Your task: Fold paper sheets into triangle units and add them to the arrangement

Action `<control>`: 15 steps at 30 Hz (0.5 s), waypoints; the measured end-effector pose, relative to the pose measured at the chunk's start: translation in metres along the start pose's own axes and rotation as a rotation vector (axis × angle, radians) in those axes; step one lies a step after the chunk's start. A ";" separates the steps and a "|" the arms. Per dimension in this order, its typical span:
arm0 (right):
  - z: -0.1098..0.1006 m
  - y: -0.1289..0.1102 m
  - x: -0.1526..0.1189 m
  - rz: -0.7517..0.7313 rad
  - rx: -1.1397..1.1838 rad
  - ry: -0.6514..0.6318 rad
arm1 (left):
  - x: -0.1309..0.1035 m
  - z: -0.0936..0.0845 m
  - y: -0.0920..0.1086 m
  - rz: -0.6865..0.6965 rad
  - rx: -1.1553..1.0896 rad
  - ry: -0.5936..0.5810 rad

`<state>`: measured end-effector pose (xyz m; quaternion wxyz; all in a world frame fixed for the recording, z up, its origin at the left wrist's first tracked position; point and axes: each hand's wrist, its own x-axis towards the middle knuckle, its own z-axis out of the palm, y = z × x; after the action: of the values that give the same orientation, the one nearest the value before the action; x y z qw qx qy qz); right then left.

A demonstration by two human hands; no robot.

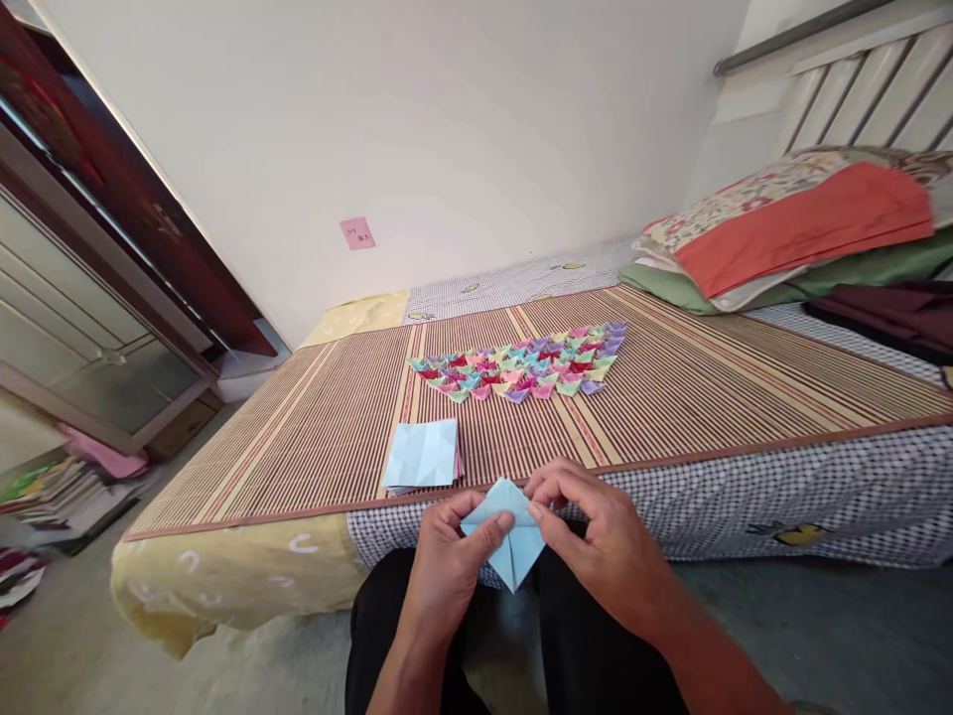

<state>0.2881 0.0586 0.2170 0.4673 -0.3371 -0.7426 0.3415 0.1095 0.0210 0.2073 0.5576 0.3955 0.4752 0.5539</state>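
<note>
A light blue piece of folded origami paper (513, 551), diamond-shaped with creases down its middle, is held above my lap near the bed's front edge. My left hand (454, 546) grips its left side, the thumb lying across the front. At the right corner my right hand (588, 526) pinches the paper between thumb and fingers. Just behind my left hand lies a stack of square paper (424, 452), with a creased light blue sheet on top. Farther back, several small folded paper boats (513, 377) in many colours stand in close rows.
A striped mat (298, 427) covers the bed, over a checked and yellow sheet. Folded bedding and a red-edged pillow (804, 238) lie at the right. A pink note (358, 233) is on the wall. Left, a glass-panelled door (81, 318) stands beside piled papers (52, 487).
</note>
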 end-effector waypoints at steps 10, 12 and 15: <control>0.001 -0.003 0.001 0.106 0.114 0.006 | -0.007 0.007 0.002 0.070 0.091 -0.022; 0.002 -0.004 0.000 0.131 0.139 0.005 | -0.009 0.008 0.002 0.085 0.107 0.002; 0.002 -0.008 0.000 0.130 0.124 0.015 | -0.011 0.010 0.003 0.107 0.143 0.050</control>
<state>0.2846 0.0536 0.2223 0.4696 -0.3574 -0.6931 0.4139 0.1196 0.0110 0.2137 0.4856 0.4450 0.5054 0.5574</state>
